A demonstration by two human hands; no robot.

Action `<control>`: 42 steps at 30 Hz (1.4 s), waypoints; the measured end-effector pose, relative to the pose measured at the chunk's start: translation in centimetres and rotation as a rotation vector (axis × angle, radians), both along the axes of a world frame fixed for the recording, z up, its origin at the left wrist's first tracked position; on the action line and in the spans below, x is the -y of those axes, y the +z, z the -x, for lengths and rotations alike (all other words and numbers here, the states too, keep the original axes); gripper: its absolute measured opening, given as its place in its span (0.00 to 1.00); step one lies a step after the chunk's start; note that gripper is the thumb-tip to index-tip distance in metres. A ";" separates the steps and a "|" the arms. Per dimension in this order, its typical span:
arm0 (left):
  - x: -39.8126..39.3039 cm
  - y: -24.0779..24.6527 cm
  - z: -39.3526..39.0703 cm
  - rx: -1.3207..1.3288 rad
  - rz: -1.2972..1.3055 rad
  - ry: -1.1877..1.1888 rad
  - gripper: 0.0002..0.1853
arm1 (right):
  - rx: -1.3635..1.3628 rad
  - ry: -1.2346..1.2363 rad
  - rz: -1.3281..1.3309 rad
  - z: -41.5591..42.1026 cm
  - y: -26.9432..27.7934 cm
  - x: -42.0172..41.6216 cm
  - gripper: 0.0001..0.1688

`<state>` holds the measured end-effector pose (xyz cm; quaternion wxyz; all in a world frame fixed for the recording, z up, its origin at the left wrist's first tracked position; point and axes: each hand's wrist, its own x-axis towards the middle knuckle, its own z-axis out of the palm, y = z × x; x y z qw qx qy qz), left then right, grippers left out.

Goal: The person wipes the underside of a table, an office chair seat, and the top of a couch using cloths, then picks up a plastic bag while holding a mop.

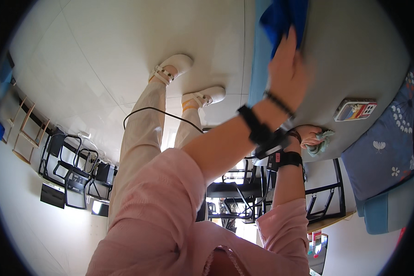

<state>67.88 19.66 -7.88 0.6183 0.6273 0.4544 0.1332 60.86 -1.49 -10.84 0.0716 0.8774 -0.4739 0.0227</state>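
My left hand (288, 70) reaches forward across my body and is slightly blurred. Its fingers hold the near end of a bright blue cloth (286, 19), which runs out of the picture at the top. Closer to me, my right hand (308, 135) grips a crumpled pale green cloth (319, 146) on a grey padded seat (331, 62) with a light-blue front edge (260, 74). Most of the right hand's fingers are bent around that cloth. A smartphone in a patterned case (355, 109) lies on the seat, to the right of both hands.
A dark blue floral cushion (379, 148) rests by a light-blue padded armrest (383, 210). A black cable (151, 108) loops across my legs. Black chairs (76, 172) and a wooden frame (29, 127) stand along the left. A black metal-legged table (327, 193) is beside my right arm.
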 end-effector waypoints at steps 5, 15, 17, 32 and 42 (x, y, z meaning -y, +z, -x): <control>7.3 4.4 11.8 -0.170 0.046 -0.317 0.21 | 0.052 -0.019 0.030 -0.6 0.6 -1.1 0.33; 1.4 0.6 2.8 -0.096 -0.002 -0.207 0.19 | 0.104 0.019 0.135 0.2 -1.2 0.2 0.32; 3.0 2.1 7.5 -0.058 -0.008 -0.384 0.24 | 0.081 0.058 0.128 0.2 -1.3 0.7 0.31; 2.7 4.3 7.9 -0.024 -0.184 -0.679 0.23 | 0.075 0.029 -0.002 -0.7 0.5 -1.1 0.30; 1.8 3.4 -4.2 0.210 -0.835 -0.849 0.18 | 0.101 0.001 -0.113 -0.8 0.8 -1.1 0.34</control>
